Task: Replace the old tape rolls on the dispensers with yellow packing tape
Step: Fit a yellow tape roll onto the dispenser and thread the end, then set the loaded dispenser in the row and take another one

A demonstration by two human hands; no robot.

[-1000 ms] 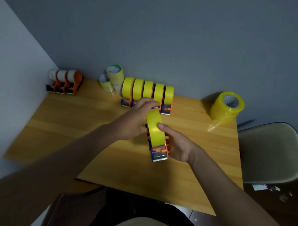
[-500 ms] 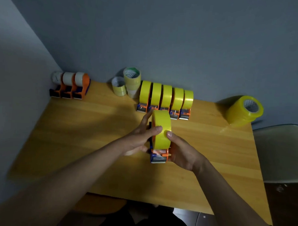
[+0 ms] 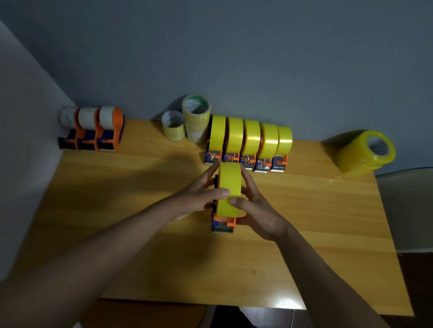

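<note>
**Sixth dispenser held at mid-counter with a yellow roll seated on it**

A dispenser (image 3: 222, 221) carrying a yellow roll (image 3: 229, 188) is found on the counter (image 3: 135, 197), just in front of the row of five loaded dispensers (image 3: 248, 144), its cutter end turned toward the person. The left hand (image 3: 197, 196) is clasped on the near-left flank of the roll, thumb laid across the tape face. The right hand (image 3: 254, 209) is clasped on the opposite flank, thumb likewise on the face, fingers extended along the side. The two-sided hold is judged to steady the roll on its hub while it is seated or the tape end is sought; which of the two cannot be told.

The row of five stands at the back edge by the wall, each frame filled with a yellow roll, cutters facing forward; these are judged finished. Well left of that row, three dispensers (image 3: 94, 132) with pale, nearly spent rolls are grouped in the corner, judged awaiting replacement. Just left of the row, removed old rolls (image 3: 187, 123) are stacked. Well right of the row, a wrapped stack of fresh yellow rolls (image 3: 365, 152) lies on its side as supply.
</note>
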